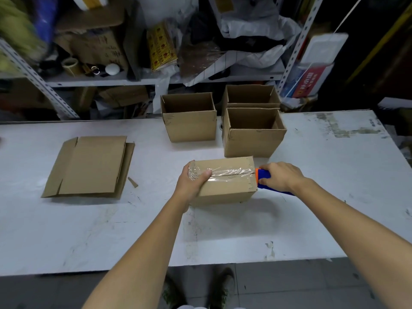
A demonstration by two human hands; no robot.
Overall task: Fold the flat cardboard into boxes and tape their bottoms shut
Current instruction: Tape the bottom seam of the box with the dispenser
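Now tape (231,174) spans the box (225,189) lengthwise: left hand (192,181) clasps its left end, right hand (281,176) grips the dispenser (263,179) at its right end.

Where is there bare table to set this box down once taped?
Right of the open boxes, bare table runs to the right edge. The near strip in front of the box is bare too. Crowded: far middle with three open boxes; flat cardboard at left.

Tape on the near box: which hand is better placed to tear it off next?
Right. The right hand grips the dispenser at the right edge of the box, where the tape ends. The left hand holds the left end, steadying it.
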